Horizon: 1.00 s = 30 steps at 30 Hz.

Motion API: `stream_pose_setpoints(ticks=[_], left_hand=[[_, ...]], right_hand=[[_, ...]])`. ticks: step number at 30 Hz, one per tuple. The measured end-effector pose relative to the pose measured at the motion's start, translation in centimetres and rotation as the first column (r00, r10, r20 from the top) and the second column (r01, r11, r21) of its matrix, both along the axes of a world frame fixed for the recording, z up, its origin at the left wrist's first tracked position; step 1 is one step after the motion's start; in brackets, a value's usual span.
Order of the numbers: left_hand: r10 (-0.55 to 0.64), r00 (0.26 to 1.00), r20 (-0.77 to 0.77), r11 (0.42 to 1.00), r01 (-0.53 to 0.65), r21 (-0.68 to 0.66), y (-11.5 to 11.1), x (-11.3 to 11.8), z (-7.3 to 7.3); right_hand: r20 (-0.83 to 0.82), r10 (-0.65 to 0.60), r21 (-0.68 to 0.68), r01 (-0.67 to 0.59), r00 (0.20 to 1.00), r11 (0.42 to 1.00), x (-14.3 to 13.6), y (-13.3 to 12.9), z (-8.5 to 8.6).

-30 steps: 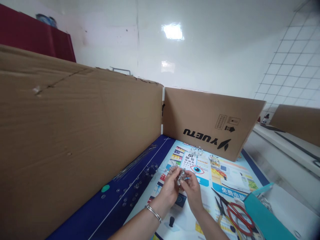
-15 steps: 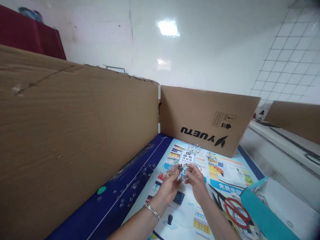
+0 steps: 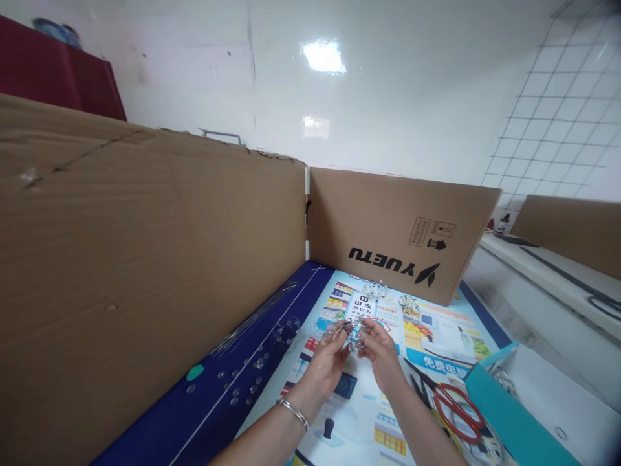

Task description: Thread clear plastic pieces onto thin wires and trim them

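A small cluster of clear beads (image 3: 356, 342) hangs between my two hands over the printed mat (image 3: 354, 408). My left hand (image 3: 330, 356), with a silver bangle on the wrist, pinches its left side. The fingertips of my right hand (image 3: 379, 349) close on the right side of the same cluster. Fingers partly hide how the beads are joined. Two more clear bead clusters lie beyond my hands, one (image 3: 376, 290) near the back panel and another (image 3: 409, 304) to its right.
Loose clear beads (image 3: 235, 391), a green lump (image 3: 195, 372) and thin wires (image 3: 257, 317) lie on the blue strip at left. Red-handled scissors (image 3: 456, 408) and a teal box (image 3: 524, 414) sit at right. Cardboard panels (image 3: 160, 259) wall the left and back (image 3: 388, 213).
Both hands stay in nearly the same place on the bead cluster, with small finger shifts. The whole view has moved slightly.
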<state>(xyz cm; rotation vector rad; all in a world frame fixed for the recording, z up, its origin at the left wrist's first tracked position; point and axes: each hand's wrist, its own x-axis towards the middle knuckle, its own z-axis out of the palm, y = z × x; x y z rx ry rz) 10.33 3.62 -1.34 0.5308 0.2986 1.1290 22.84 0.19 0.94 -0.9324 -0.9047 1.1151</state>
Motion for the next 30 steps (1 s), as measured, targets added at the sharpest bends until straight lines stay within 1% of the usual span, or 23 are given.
stream_pose_setpoints(ticks=[4,10,13,16,21,26,30], left_hand=[[0.017,0.999,-0.028,1.000,-0.017,-0.008,0.0,0.0,-0.3],[0.018,0.995,-0.100,0.999,-0.022,-0.036,-0.2,0.1,-0.9],[0.012,0.990,-0.139,0.999,-0.016,-0.029,-0.1,0.0,-1.1],[0.019,0.986,-0.167,1.000,-0.022,-0.016,0.1,-0.2,-0.9],[0.066,0.970,-0.232,0.997,-0.058,0.042,0.7,-0.9,-0.8],[0.000,0.929,-0.371,0.999,0.020,0.049,2.5,-1.6,-1.3],[-0.034,0.888,-0.458,0.994,0.079,0.078,3.8,-2.7,-1.4]], right_hand=[[-0.011,-0.006,-0.013,0.005,1.000,1.000,0.2,0.1,-0.2],[-0.013,-0.050,-0.017,0.050,0.999,0.999,1.2,0.4,-0.3],[-0.025,-0.071,-0.031,0.070,0.997,0.997,1.3,0.4,-0.4],[-0.049,-0.098,-0.043,0.096,0.994,0.994,1.6,0.7,-1.0],[-0.085,-0.129,-0.091,0.121,0.988,0.989,2.6,1.4,-2.7],[-0.115,-0.139,-0.164,0.119,0.984,0.979,3.2,2.1,-4.2],[-0.135,-0.130,-0.196,0.102,0.982,0.975,3.3,2.3,-4.6]])
